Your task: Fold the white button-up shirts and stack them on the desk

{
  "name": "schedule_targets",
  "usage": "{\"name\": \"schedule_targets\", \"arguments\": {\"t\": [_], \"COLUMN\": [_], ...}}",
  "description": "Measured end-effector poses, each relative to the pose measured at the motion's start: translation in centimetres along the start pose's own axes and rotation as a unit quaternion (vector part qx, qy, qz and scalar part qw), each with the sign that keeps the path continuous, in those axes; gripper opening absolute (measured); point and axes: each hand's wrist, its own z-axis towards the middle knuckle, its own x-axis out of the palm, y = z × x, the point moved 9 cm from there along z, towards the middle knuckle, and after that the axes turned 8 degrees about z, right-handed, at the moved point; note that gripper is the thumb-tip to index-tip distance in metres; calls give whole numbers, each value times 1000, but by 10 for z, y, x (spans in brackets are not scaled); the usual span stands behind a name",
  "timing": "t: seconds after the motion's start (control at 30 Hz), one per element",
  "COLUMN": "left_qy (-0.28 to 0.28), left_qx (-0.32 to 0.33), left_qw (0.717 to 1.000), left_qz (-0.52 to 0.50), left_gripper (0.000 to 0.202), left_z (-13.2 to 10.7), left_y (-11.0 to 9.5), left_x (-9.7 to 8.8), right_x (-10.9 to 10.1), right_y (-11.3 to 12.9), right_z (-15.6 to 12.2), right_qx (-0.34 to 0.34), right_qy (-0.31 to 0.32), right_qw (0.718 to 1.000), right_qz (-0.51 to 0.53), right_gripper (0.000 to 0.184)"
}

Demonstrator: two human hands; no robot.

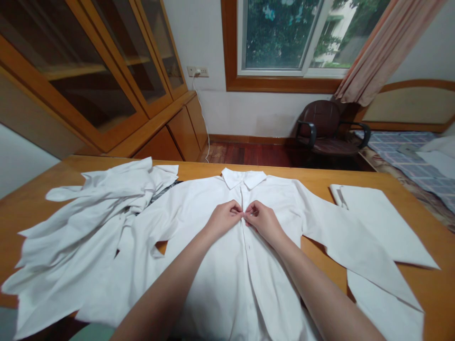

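Two bare forearms reach in from the near edge over a white shirt (238, 284) that lies front up and spread flat on the wooden desk (21, 208). The left hand (224, 219) and the right hand (263, 220) meet at the middle of the shirt's chest. Both have the fingers curled shut, pinching the front opening, with the fingertips of the two hands almost touching. Whether a button sits between them is too small to tell. Just beyond the hands lies the shirt's collar (243, 178), pointing to the far edge. To the left, a rumpled pile of white clothes (88, 222) overlaps the shirt's sleeve. To the right, a flat white garment (377, 222) lies beside the other sleeve. Beyond the desk stand a glass-fronted wooden cabinet (106, 71) on the left and a dark armchair (329, 128) under the window (284, 33).
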Motion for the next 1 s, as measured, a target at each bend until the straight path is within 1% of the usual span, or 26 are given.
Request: {"name": "schedule_targets", "arguments": {"t": [0.17,0.33,0.4,0.53,0.63,0.87,1.0], "left_qy": [-13,-27,-30,-32,-32,-28,-28], "left_qx": [12,-19,-31,-38,-47,-59,-48], "left_qw": [999,997,998,998,998,998,998], "left_qz": [49,63,52,25,7,-21,-30], "left_gripper": [7,8,7,7,7,10,8], "left_z": [0,1,1,0,0,0,0], "left_y": [-6,-1,2,6,8,8,4], "left_x": [-2,-3,-3,-3,-3,-3,-5], "right_x": [2,-1,-4,-7,-6,-6,-6], "right_y": [-1,4,9,24,28,23,21], "right_z": [1,1,2,3,3,4,5], "right_qx": [12,0,-25,-120,-153,-150,-145], "right_qy": [27,44,45,50,60,43,45], "right_qw": [1000,999,997,979,971,974,977], "right_qz": [3,-21,-54,-154,-175,-165,-149], "right_gripper": [9,9,8,10,9,6,5]}}
